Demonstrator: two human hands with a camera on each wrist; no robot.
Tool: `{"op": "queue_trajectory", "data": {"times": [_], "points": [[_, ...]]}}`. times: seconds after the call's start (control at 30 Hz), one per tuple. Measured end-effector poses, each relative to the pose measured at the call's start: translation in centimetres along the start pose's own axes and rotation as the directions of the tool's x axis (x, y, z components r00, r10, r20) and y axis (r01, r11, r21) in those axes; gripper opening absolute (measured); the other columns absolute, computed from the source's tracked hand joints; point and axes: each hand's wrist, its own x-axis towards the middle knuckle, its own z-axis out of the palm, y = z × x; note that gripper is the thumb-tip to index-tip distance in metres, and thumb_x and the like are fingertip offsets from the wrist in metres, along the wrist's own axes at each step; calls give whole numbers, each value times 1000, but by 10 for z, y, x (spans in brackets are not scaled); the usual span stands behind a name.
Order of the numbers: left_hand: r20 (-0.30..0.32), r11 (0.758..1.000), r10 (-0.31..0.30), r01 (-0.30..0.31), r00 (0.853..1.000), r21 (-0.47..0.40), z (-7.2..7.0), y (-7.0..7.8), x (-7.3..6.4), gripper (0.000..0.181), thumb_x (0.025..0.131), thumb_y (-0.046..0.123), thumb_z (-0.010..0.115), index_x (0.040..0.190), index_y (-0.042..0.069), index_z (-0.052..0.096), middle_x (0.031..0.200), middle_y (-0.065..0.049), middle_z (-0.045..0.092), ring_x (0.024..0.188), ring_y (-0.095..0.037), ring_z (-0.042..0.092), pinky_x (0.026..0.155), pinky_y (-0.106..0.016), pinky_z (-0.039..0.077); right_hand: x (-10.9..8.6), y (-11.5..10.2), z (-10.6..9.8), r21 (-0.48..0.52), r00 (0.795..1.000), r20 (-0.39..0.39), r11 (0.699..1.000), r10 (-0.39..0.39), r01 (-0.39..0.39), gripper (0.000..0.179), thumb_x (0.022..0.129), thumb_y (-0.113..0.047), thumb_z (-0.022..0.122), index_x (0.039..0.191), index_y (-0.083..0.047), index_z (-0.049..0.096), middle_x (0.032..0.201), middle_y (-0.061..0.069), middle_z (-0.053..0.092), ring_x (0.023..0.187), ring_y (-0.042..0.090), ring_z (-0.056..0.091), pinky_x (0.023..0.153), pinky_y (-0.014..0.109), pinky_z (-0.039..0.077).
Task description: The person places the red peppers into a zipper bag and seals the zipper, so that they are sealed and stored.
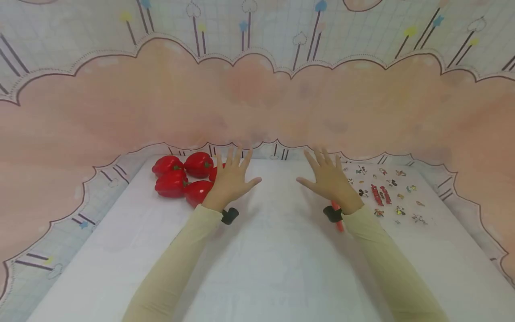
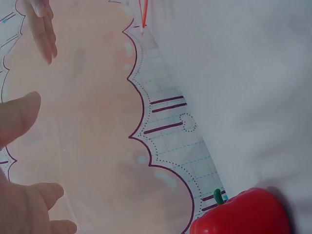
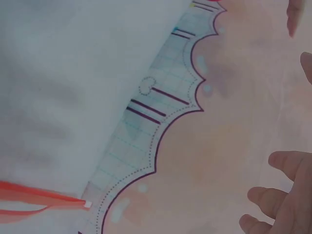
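My left hand is held up with its fingers spread, nothing in its grasp. In the head view it overlaps a group of several glossy red bell peppers, hiding part of the ones at their right. One pepper with a green stem shows low in the left wrist view. Opposite, my right hand is raised too, fingers spread and holding nothing. Beneath its wrist lies a red strap, partly hidden by the arm; the right wrist view shows the strap as a loop.
Small cartoon figures and red lettering spread over a patch at the table's right. A white surface covers the table. Behind and at both sides hangs a peach cloth with scalloped edges. Dark bands circle both wrists.
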Motion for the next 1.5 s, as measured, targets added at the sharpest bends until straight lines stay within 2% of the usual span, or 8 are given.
{"op": "queue_trajectory", "data": {"times": [0.23,0.43,0.67,0.87,1.07,1.33,1.5], "points": [[17,999,19,-20,1000,32,6,6,0,86,88,59,46,152,19,4,159,-12,-5,146,-37,-6,113,-63,-8,-9,10,1,-11,1000,12,1000,24,-24,85,90,-55,48,152,-12,9,158,18,1,146,39,-3,111,68,-5],[25,998,49,-49,998,26,14,10,2,86,88,58,47,152,21,4,160,-13,-1,147,-37,-2,114,-63,-5,-17,21,1,-31,1000,1,999,27,-27,84,90,-54,49,151,-10,11,158,19,2,145,42,1,111,68,-2],[5,994,104,-103,995,-17,22,16,7,84,89,57,47,152,23,4,160,-11,-2,147,-34,-4,114,-62,-4,-27,30,-1,-10,998,27,999,49,-49,84,91,-53,49,152,-10,10,157,21,2,145,42,-1,111,67,-5],[0,989,145,-145,989,13,30,25,14,83,89,58,46,152,23,5,160,-10,-1,147,-32,-4,115,-60,-3,-38,34,-5,-18,998,31,998,56,-56,84,90,-52,50,151,-9,11,157,21,2,145,41,-2,110,69,-3],[12,980,199,-199,980,-1,39,35,23,82,90,56,47,152,22,7,160,-10,1,148,-32,-3,115,-60,-4,-47,42,-3,-34,998,36,998,59,-58,83,91,-52,48,151,-9,11,157,23,5,144,44,1,110,69,-2],[3,959,283,-283,959,-36,50,48,38,77,92,51,49,152,20,13,160,-11,5,148,-32,0,116,-59,-4,-55,52,5,-31,995,58,996,81,-80,84,91,-53,48,151,-8,11,156,24,4,143,46,0,110,68,-3],[31,948,316,-314,948,-48,56,55,47,76,92,49,50,152,20,15,159,-12,5,147,-33,2,116,-59,-3,-61,57,11,-40,993,75,995,93,-90,83,91,-51,50,150,-5,14,155,26,7,142,48,4,110,69,-3]]}}
